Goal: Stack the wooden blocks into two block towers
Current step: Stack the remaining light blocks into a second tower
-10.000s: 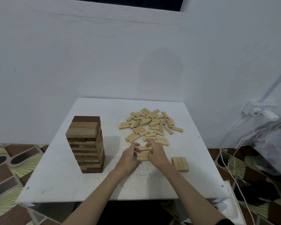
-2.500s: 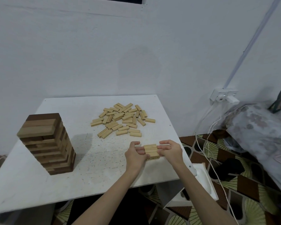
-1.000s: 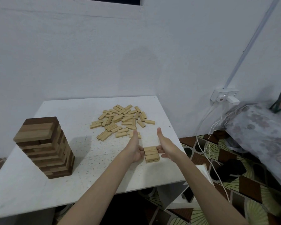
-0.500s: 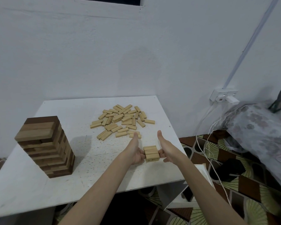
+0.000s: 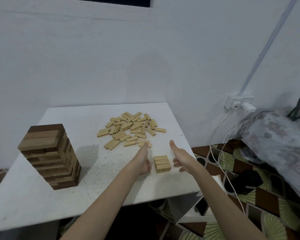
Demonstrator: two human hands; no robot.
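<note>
The small stack [image 5: 162, 164] of pale blocks, the beginning of the second tower, is being taken here as the landmark. It is standing on the white worktop [image 5: 87, 158] near the front right corner, and it is being flanked by both hands. The left hand [image 5: 143, 161] is being held just to the left of it and the right hand [image 5: 179, 158] just to the right, thumbs pointing away from the person, fingers loosely curled; neither hand is seen touching the stack, and nothing is being gripped.

The top blocks of the stack are lying with their long axis left to right, so the next layer is probably to be laid across them. The loose pile [image 5: 131, 129] is lying behind the stack, slightly to the left, well apart from it. The left thumb is being shown close to the nearest loose blocks, so the left hand is judged the nearer one for the coming reach. The finished dark tower [image 5: 49, 155] is standing far to the left of the stack.
</note>
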